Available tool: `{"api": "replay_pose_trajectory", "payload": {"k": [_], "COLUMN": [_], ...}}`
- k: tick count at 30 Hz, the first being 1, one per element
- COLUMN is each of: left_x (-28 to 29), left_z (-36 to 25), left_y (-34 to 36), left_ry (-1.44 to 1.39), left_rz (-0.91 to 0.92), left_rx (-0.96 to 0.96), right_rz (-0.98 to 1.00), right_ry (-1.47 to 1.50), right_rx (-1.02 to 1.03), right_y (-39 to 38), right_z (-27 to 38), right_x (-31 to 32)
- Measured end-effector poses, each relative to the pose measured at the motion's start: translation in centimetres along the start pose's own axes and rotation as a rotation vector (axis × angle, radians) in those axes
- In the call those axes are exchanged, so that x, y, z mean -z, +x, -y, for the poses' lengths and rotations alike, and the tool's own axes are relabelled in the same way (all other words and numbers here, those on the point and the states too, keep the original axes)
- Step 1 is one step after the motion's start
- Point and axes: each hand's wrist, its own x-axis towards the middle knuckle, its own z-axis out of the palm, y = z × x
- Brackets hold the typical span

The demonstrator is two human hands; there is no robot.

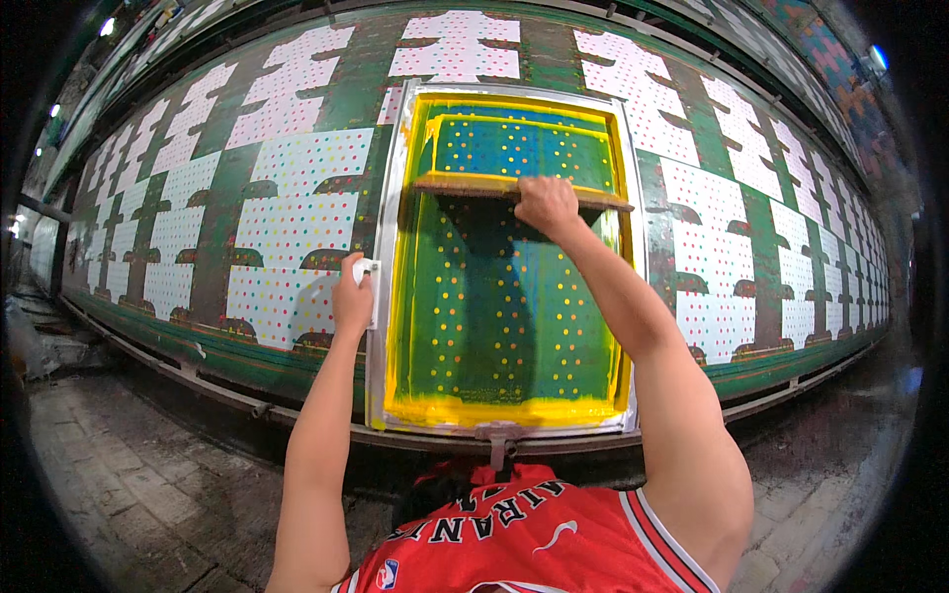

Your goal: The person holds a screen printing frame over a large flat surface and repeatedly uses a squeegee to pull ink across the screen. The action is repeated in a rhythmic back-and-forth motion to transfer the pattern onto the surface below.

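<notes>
Right up toward the far end here: grips the long brown squeegee (460, 188) in the right hand (547, 206), closed over its upper edge a little right of the middle. Has it set crosswise inside the silver-edged screen frame (640, 267), stretching nearly from one long side to the other. Over to the left, wraps the left hand (352, 298) round a white handle (368, 268) on the frame's side. Look at that yellow ink (514, 412), thick along the near inner edge! Shows dots all over the green mesh (494, 381) (bluer beyond the squeegee). Carries white dotted panels (301, 222) on both sides of the frame, laid flat in rows along the bench (363, 79).
</notes>
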Motion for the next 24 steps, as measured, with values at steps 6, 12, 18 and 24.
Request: {"api": "replay_pose_trajectory", "payload": {"k": [6,12,18,24], "left_x": [0.2,0.4,0.0,-0.1], "left_z": [-1.2,-1.4,-1.2,-0.6], "left_y": [-0.1,-0.3,-0.1,0.1], "left_ry": [-0.024,-0.039,-0.017,0.01], "left_rz": [0.023,-0.011,-0.04,-0.04], "left_rx": [0.094,0.065,0.045,0.046], "right_rz": [-0.085,-0.052,-0.071,0.029], "right_ry": [-0.046,-0.049,-0.049,-0.073], "right_rx": [0.007,0.043,0.038,-0.01], "right_y": [9.5,13.9,16.5,17.9], "right_z": [-4.8,-6.9,-8.9,-9.5], "right_x": [-0.9,-0.6,1.3,0.9]}}
